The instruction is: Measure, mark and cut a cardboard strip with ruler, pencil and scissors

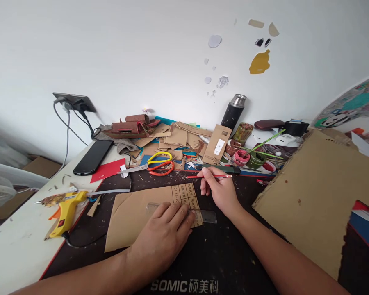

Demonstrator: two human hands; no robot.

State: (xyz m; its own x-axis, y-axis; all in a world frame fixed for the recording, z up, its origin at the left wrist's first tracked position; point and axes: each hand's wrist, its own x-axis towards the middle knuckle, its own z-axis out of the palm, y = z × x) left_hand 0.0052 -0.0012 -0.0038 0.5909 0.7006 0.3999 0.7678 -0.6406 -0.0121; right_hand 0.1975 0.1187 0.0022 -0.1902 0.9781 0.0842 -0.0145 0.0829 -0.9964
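Observation:
My left hand [164, 231] rests over a clear ruler [209, 216] and holds it down on a piece of brown cardboard [129, 217]. Its fingers are bent together across the ruler, and its thumb is hidden. Printed lines and text run along the cardboard's right end, where the ruler juts out beyond the edge. Between the thumb and fingers of my right hand [219, 190] is a red pencil [215, 176], lying nearly level, its tip toward the left. That hand is just right of the cardboard, above the dark mat [221, 254].
At left lie a yellow glue gun [66, 213] with its cord and a black phone [93, 157]. Scissors [160, 164], cardboard scraps [175, 137], a model boat [129, 127], paint jars [241, 157] and a flask [233, 110] line the back. A large cardboard sheet [316, 192] leans at right.

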